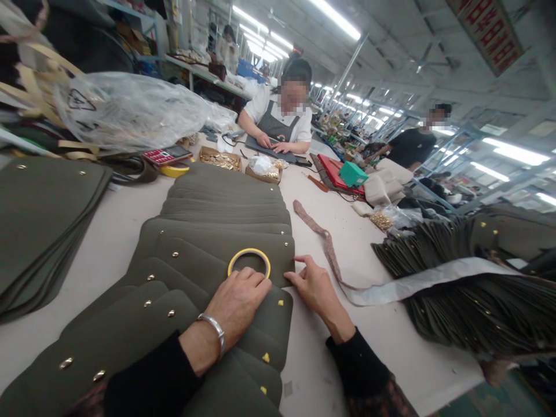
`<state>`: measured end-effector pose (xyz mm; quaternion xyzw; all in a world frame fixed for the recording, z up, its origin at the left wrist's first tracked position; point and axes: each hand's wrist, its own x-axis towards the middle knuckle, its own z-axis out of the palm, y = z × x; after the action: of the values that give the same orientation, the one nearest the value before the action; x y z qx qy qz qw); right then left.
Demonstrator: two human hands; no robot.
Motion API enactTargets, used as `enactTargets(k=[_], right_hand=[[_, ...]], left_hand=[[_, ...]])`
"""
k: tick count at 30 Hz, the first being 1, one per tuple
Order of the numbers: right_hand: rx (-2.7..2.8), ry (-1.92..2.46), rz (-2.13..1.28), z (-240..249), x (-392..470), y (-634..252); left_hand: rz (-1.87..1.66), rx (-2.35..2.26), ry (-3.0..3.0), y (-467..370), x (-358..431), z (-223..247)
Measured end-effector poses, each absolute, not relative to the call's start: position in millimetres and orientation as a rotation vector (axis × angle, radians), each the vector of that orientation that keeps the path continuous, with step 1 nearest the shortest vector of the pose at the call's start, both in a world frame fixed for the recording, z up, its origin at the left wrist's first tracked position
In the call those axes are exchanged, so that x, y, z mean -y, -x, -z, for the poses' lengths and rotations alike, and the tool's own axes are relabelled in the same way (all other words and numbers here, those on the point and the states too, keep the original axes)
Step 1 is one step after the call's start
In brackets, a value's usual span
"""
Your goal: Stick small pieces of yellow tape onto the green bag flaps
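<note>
Fingers curled over its near rim, my left hand [237, 304] holds a roll of yellow tape [235, 255] just above the overlapping dark olive panels [212, 202]. Beside the panels' right edge is my right hand [313, 289], its thumb and index finger apart and the thumb tip at the edge of one panel. Whether it touches the panel I cannot tell. Round gold studs [172, 313] dot the panels. Small yellow tape bits [266, 358] stick to several of them near the right edge, below my left hand.
More olive panels lie at left [47, 231], and a fanned stack [478, 307] stands at right. A long pale strip [403, 288] crosses the table [321, 347]. Farther off are a box of gold hardware [220, 159], a green box [353, 174] and a co-worker [282, 116] seated opposite.
</note>
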<state>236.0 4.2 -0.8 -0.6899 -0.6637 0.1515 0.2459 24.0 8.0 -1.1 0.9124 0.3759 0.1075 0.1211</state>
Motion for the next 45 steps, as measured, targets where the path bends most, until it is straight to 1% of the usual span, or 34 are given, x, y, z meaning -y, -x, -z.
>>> enactTargets(k=[2, 6, 8, 10, 15, 18, 22, 26, 28, 31, 36, 45], right_hand=[[1.907, 1.76, -0.313, -0.5, 1.7, -241.8], [2.294, 1.478, -0.078, 0.3, 9.0, -246.1], [2.414, 1.465, -0.009, 1.0, 6.9, -243.0], [2.442, 1.542, -0.012, -0.2, 1.2, -237.8], [2.327, 1.833, -0.302, -11.0, -16.9, -226.3], [2.166, 1.928, -0.497, -15.6, -18.6, -225.3], [2.114, 1.925, -0.783, -16.9, -1.9, -228.8], [2.084, 1.842, -0.983, -19.6, 20.0, -232.0], [1.989, 1.762, -0.923, -21.9, 26.4, -230.4], [1.819, 1.573, -0.689, -25.8, 30.7, -221.6], [1.936, 1.265, -0.463, -30.2, 31.4, -200.9], [2.067, 1.191, -0.087, -24.0, 27.4, -191.7]], left_hand=[[-0.331, -1.1, -2.672, -24.6, -8.6, 0.2], [-0.386, -1.15, -2.705, -26.0, -11.7, 0.0], [-0.398, -1.172, -2.719, -25.9, -13.6, 1.0], [-0.397, -1.158, -2.742, -25.3, -15.1, 2.2], [-0.42, -1.066, -2.789, -22.0, -15.7, 1.9], [-0.513, -0.997, -2.732, -18.7, -14.1, -0.8], [-0.767, -0.88, -2.652, -14.1, -12.3, -3.3], [-0.966, -0.833, -2.629, -12.1, -12.6, 0.6], [-1.02, -0.793, -2.612, -11.9, -13.1, 3.3], [-1.049, -0.742, -2.587, -11.7, -13.2, 4.4], [-1.056, -0.834, -2.586, -11.8, -10.3, 2.5], [-0.975, -0.851, -2.571, -13.4, -6.8, 5.2]])
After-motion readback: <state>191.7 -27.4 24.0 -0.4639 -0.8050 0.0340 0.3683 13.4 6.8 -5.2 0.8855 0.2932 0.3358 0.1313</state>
